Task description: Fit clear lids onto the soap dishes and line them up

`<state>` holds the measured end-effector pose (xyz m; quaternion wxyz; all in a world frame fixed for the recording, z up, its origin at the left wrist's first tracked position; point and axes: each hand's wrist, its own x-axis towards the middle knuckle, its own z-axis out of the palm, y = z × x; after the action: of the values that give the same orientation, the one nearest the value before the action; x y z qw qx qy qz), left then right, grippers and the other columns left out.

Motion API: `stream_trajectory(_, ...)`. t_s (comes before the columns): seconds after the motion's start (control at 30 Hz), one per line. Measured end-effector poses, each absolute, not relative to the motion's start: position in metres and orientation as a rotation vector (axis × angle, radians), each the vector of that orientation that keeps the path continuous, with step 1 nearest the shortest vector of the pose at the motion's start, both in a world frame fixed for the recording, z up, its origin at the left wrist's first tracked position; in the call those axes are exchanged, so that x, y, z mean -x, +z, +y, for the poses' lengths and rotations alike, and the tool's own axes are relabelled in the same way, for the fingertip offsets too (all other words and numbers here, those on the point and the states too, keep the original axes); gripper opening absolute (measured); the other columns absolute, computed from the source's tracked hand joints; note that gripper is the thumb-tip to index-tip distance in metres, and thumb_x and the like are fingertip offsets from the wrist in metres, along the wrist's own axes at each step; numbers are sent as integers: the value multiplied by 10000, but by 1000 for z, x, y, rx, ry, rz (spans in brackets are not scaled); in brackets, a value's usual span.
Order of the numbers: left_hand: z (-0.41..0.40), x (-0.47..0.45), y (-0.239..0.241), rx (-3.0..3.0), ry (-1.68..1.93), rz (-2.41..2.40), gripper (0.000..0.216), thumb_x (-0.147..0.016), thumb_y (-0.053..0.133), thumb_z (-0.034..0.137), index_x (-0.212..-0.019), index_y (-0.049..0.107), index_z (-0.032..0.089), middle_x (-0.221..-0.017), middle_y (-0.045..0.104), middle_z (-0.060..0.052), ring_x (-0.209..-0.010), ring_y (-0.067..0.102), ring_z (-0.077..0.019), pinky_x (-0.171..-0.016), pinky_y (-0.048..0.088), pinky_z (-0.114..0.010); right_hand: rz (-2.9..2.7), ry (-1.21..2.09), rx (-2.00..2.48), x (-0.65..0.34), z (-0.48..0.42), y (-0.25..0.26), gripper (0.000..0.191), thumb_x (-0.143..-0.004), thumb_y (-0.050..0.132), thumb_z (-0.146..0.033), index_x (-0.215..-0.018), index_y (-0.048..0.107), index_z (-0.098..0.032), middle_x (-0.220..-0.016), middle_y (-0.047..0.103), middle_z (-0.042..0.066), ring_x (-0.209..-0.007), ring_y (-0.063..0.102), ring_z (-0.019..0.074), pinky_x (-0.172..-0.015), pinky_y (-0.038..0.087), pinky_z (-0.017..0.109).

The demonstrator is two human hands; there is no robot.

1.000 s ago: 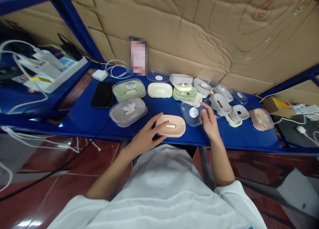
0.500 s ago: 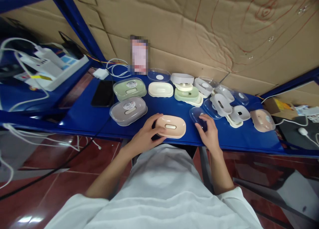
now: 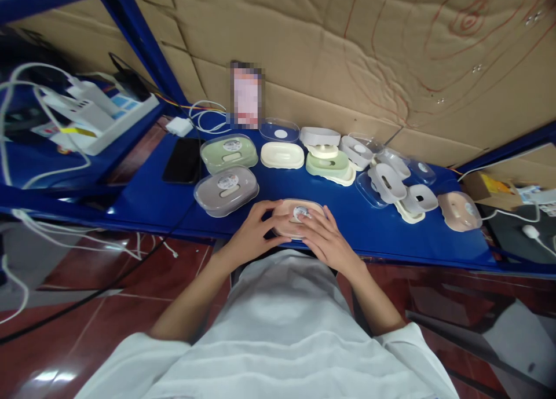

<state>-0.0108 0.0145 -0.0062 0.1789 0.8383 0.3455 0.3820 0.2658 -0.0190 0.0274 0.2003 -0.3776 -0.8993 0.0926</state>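
Observation:
A peach soap box (image 3: 290, 212) lies at the near edge of the blue shelf (image 3: 369, 228), now with a clear lid with a round white sticker on top of it. My left hand (image 3: 252, 234) grips the box's left end with curled fingers. My right hand (image 3: 324, 241) lies on the clear lid, fingers pressed flat on its right side. Both hands touch the same box.
Closed green (image 3: 229, 152) and grey (image 3: 226, 190) soap boxes stand left of it, beside a black phone (image 3: 183, 160). A cream tray (image 3: 282, 155), a green base (image 3: 326, 166), loose lids and white inserts (image 3: 386, 182) and a peach box (image 3: 459, 210) spread to the right. Cables and a power strip (image 3: 93, 118) lie at left.
My right hand has carried the clear lid from the right of the peach box over onto it. My left hand has stayed on the box's left end.

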Motion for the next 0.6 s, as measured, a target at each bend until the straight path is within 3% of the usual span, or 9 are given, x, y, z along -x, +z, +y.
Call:
stream_trajectory(0.07, 14, 11, -7, -2376, 1077, 981, 501, -955, 795, 428, -1422, 654, 318, -1452, 537, -130, -1362, 575, -310, -1163, 542, -540, -2518, 270, 1071, -269, -20, 26, 415, -1118, 530, -274, -1520, 613, -336, -1663, 530, 51, -1626, 375, 258, -1366, 197, 654)
stream_trajectory(0.2, 13, 11, -5, -2354, 1041, 979, 525, -941, 814, 422, -1434, 651, 343, -1461, 541, -121, -1386, 569, -323, -1179, 537, -550, -2423, 300, 1172, -271, -17, 23, 528, -1050, 677, -371, -1566, 573, -328, -1766, 355, 98, -1680, 226, 329, -1303, 351, 656)
stream_trajectory(0.33, 10, 9, 3, -2274, 975, 982, 666, -943, 808, 440, -1547, 539, 354, -1587, 464, -133, -1441, 559, -335, -1208, 527, -551, -2337, 259, 1134, -287, -18, 23, 639, -1003, 742, -426, -1601, 532, -341, -1712, 445, 117, -1613, 389, 341, -1276, 426, 611)
stream_trajectory(0.47, 9, 7, 9, -2239, 935, 995, 658, -993, 751, 404, -1590, 478, 349, -1639, 426, -133, -1396, 612, -304, -1198, 542, -527, -1952, -134, 1373, -346, -40, 25, 630, -967, 778, -467, -1544, 591, -297, -1627, 535, 167, -1507, 530, 386, -1219, 486, 612)
stream_trajectory(0.6, 9, 4, 10, -2306, 883, 1026, 487, -1063, 640, 355, -1536, 537, 302, -1582, 506, -125, -1382, 625, -272, -1176, 554, -480, -1376, -624, 1868, -433, -76, 16, 763, -963, 690, -658, -1510, 617, -133, -1561, 554, 283, -1467, 546, 461, -1169, 482, 670)
